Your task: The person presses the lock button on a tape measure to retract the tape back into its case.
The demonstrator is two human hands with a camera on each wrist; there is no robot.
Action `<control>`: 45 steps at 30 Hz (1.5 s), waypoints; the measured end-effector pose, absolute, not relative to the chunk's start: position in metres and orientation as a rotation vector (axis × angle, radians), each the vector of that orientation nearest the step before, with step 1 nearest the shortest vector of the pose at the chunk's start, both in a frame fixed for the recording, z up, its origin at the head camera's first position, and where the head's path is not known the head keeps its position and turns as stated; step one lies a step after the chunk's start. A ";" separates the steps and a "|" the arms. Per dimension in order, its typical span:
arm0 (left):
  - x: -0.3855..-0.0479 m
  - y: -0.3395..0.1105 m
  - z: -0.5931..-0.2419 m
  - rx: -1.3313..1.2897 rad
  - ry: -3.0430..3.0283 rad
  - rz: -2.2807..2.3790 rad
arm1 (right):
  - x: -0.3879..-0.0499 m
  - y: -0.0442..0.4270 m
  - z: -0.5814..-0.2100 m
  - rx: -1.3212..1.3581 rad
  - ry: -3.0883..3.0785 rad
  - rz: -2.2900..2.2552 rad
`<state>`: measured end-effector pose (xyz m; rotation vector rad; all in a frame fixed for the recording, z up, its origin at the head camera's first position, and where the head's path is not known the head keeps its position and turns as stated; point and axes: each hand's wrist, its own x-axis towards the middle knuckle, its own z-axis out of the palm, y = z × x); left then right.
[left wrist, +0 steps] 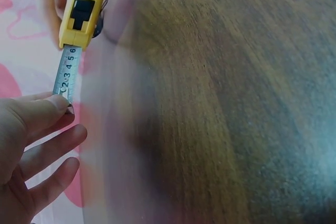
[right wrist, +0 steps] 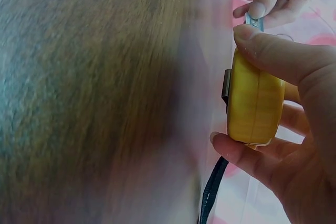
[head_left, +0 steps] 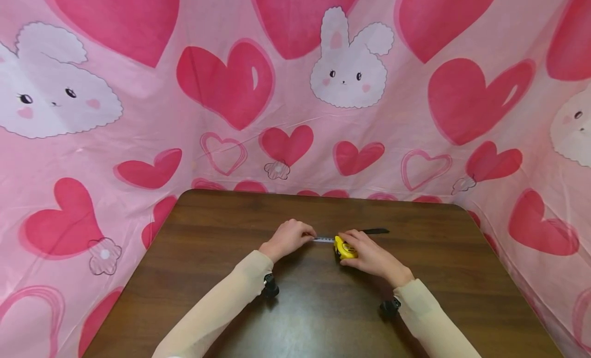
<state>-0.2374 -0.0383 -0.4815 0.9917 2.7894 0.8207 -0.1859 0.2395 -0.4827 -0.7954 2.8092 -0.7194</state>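
A yellow tape measure (head_left: pixel 346 248) is in my right hand (head_left: pixel 373 256), its case gripped between thumb and fingers. My left hand (head_left: pixel 290 238) pinches the end of the pulled-out blade (head_left: pixel 324 240) between thumb and index finger; its other fingers spread apart in the left wrist view. A short length of the blade (left wrist: pixel 67 72) shows between the hands, with numbers up to 6. The black lock button (left wrist: pixel 83 11) faces up there. From the case (right wrist: pixel 254 103), a black strap (right wrist: pixel 212 190) trails down in the right wrist view; the head view shows a dark strip (head_left: pixel 376 231) beyond the right hand.
Both hands work over a brown wooden table (head_left: pixel 221 219). Behind and at the sides hangs a pink cloth (head_left: pixel 295 117) printed with hearts and rabbits, meeting the table's far edge. A small black camera sits on each wrist.
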 end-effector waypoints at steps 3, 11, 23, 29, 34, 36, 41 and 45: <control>-0.238 -0.038 -0.481 0.986 2.785 0.826 | -0.187 0.238 -0.482 -0.805 2.812 -0.713; -0.240 -0.037 -0.482 1.009 2.784 0.837 | -0.185 0.237 -0.481 -0.780 2.802 -0.720; -0.241 -0.034 -0.482 0.984 2.764 0.837 | -0.184 0.236 -0.479 -0.777 2.798 -0.722; -0.242 -0.033 -0.482 0.992 2.745 0.851 | -0.185 0.234 -0.479 -0.758 2.797 -0.723; -0.242 -0.030 -0.482 1.028 2.742 0.860 | -0.184 0.232 -0.479 -0.759 2.802 -0.728; -0.242 -0.030 -0.482 1.032 2.744 0.855 | -0.184 0.231 -0.479 -0.761 2.802 -0.727; -0.242 -0.029 -0.482 1.029 2.740 0.850 | -0.184 0.230 -0.479 -0.755 2.801 -0.726; -0.241 -0.028 -0.483 1.022 2.721 0.851 | -0.183 0.228 -0.478 -0.734 2.782 -0.739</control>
